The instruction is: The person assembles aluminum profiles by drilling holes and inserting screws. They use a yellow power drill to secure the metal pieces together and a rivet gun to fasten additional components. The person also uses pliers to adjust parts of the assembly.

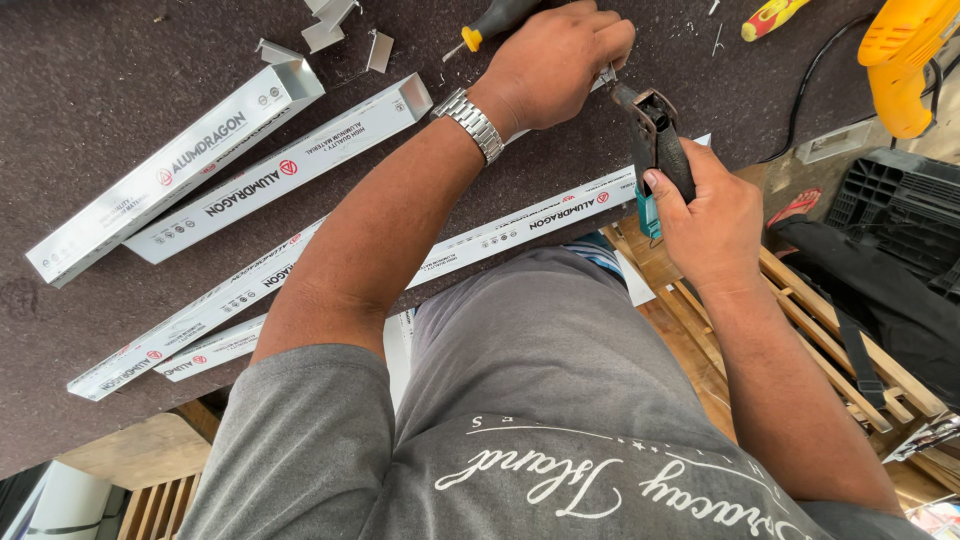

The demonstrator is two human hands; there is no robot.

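The person's left hand (555,62) is curled nearly closed, fingertips pinched on a small piece of metal at the nose of a dark, worn metal hand tool (655,140); the piece itself is almost wholly covered by the fingers, so its shape cannot be made out. A steel link watch (473,123) circles that wrist. The right hand (710,215) is wrapped firmly round the tool's black handles, thumb laid along the top, squeezing them together; a bit of teal grip shows below the palm.

The tool sits over the near edge of a dark, speckled, rough-surfaced worktop (100,60). Across it lie long white-filmed aluminium profiles with printed lettering: a long strip (520,228) passes beneath both forearms, and a boxy square-section length (170,175) lies farther left beside another channel (290,165), the two near each other. Small bent silver offcuts (335,25) are scattered near the top edge, partly cropped.

A black-and-yellow-handled screwdriver (490,22) is half hidden behind the left hand. A red-and-yellow handle (775,15) and a yellow plastic power drill (905,55) are cut off at the upper right, with a black cable running away from the drill. A grey T-shirt fills the foreground, hiding the bench edge; slatted wood (800,310) shows below.
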